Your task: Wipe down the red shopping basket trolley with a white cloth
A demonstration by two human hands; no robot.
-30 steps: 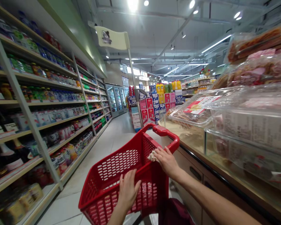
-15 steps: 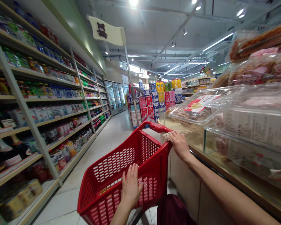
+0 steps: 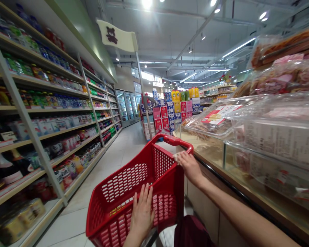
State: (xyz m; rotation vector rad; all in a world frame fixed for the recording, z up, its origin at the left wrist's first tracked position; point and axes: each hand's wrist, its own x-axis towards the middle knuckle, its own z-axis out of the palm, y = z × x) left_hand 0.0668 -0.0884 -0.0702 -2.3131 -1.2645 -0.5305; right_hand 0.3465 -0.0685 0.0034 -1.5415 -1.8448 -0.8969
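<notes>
A red plastic shopping cart (image 3: 118, 178) with perforated sides stands in front of me. My left hand (image 3: 142, 209) lies flat against the near side of its basket, fingers stretched out over the rim. At the basket's right corner, below the handle (image 3: 179, 140), my right hand (image 3: 190, 166) presses a crumpled off-white cloth (image 3: 177, 157) onto the rim. Part of the cloth is hidden under the fingers. A grey pole rises from behind the cart and carries a cream flag with a brown bear (image 3: 117, 35).
Shelves of bottles and packets (image 3: 48, 82) line the left side. On the right, a counter holds clear plastic food boxes (image 3: 267, 133) close to my right arm. Ahead stand stacked cartons (image 3: 161, 116) and glass-door fridges (image 3: 127, 106). Tiled floor (image 3: 128, 144) runs down the aisle.
My right hand has slid with the cloth from near the handle's end down and left along the basket's rim. My left hand stays on the basket's side.
</notes>
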